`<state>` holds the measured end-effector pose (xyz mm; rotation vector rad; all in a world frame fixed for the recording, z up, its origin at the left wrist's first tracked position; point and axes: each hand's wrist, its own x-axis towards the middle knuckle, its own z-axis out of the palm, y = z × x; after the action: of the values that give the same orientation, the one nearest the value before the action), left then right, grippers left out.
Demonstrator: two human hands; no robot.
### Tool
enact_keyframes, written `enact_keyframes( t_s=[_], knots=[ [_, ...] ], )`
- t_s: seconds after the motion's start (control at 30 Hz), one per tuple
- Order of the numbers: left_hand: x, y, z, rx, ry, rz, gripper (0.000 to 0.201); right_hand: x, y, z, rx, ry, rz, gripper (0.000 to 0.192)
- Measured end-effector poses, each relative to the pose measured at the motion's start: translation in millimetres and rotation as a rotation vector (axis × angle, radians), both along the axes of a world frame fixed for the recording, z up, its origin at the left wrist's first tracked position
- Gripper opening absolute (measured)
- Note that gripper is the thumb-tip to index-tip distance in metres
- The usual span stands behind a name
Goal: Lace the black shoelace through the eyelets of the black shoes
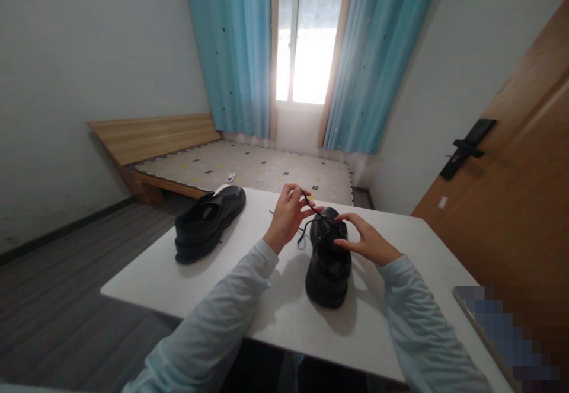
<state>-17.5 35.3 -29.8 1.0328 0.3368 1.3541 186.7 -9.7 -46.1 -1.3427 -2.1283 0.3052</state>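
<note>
Item 1: black lace-up shoe (329, 262), upright on its sole on the white counter (284, 322), heel toward the wearer, toe pointing away; placed near the counter's middle, between both forearms.

Item 2: black shoelace (313, 208), one end drawn up and away from the shoe's eyelets toward 11 o'clock; a slack loop hanging beside the shoe's left flank, just above the counter.

Item 3: left hand (287, 215), raised at 10 o'clock of the shoe, fingertips pinched closed on the lace end; not touching the shoe's leather.

Item 4: right hand (367, 240), at 2 o'clock of the shoe, fingers loosely spread, not clenched, fingertips resting on the tongue and upper right edge of the shoe; nothing held inside the palm.

Item 5: second black shoe (208, 222), lying at 10 o'clock on the counter's far left corner, well apart from both hands, opening facing the wearer, toe pointing toward the bed.

Item 6: light blue-grey sleeves (231, 322), covering both forearms to the wrist.

Item 7: bed (249, 168) with wooden headboard and patterned cover, beyond the counter at 12 o'clock; small white object lying on it, too small to identify.

Item 8: window (306, 37) with turquoise curtains (235, 49), at 12 o'clock behind the bed.

Item 9: wooden door (511, 191) with black handle, at 3 o'clock.
</note>
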Motion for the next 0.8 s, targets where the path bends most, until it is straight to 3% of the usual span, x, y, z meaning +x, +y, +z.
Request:
enact_keyframes(
  t_s=[0.2,0.43,0.67,0.8],
  knots=[
    [-5.2,4.5,-0.2,0.089,0.036,0.025,0.024,2.0,1.2,-4.1,-0.044,0.009,-0.010,0.053],
    [-15.7,14.5,2.2,0.207,0.090,0.119,0.023,3.2,2.7,-7.1,-0.049,0.015,0.011,0.050],
    [-22.4,17.7,-0.8,0.572,0.737,0.226,0.015,-0.9,2.5,-8.1,0.011,0.046,0.053,0.053],
    [-19.6,18.9,-7.2,0.671,0.902,0.212,0.009,-9.7,0.7,-6.8,0.104,0.075,0.080,0.049]
  ],
)
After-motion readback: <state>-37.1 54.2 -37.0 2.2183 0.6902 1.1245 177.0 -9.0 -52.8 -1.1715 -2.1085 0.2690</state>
